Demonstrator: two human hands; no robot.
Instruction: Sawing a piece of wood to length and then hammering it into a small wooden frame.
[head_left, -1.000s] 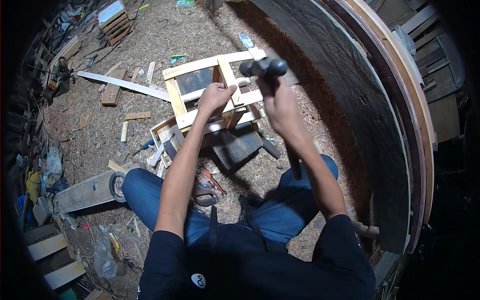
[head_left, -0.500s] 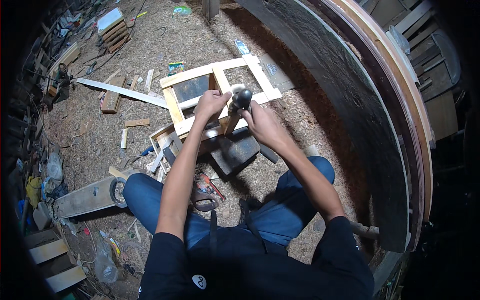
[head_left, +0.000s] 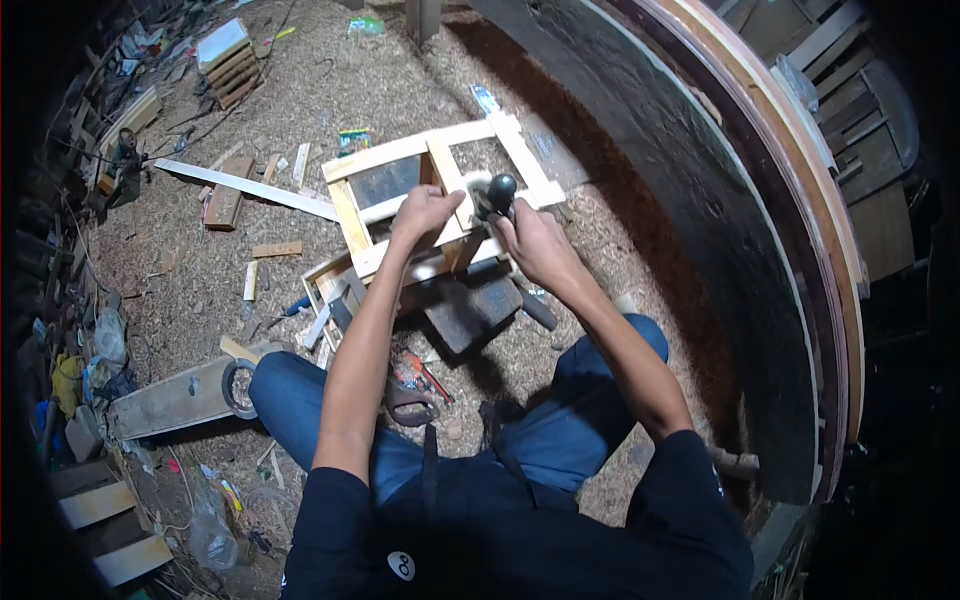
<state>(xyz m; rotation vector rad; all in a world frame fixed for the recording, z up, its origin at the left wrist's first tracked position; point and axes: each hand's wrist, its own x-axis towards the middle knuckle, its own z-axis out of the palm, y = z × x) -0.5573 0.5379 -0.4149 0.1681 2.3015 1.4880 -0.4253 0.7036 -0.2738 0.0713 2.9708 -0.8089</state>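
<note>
A light wooden frame (head_left: 376,156) with crossbars lies raised in front of me, over a dark block (head_left: 474,314). My left hand (head_left: 425,212) is closed on the frame beside its middle bar. In my right hand (head_left: 537,243), the fingers wrap round a dark hand tool (head_left: 501,192) with a rounded black end, held over the frame's near side. Its exact kind is hard to make out, and its lower part is hidden by the hand and the wood. A smaller wooden frame or box (head_left: 325,285) sits under the near left corner.
A handsaw (head_left: 408,408) and a red tool (head_left: 425,375) lie between my knees. Left are a long pale strip (head_left: 250,186), offcuts and a plank (head_left: 180,397) with a grey ring (head_left: 238,389). A large curved wooden structure (head_left: 690,170) stands along the right.
My right hand and the dark tool have shifted slightly right. The wooden frame has tilted or shifted a little. My left hand remains at nearly the same place on it.
</note>
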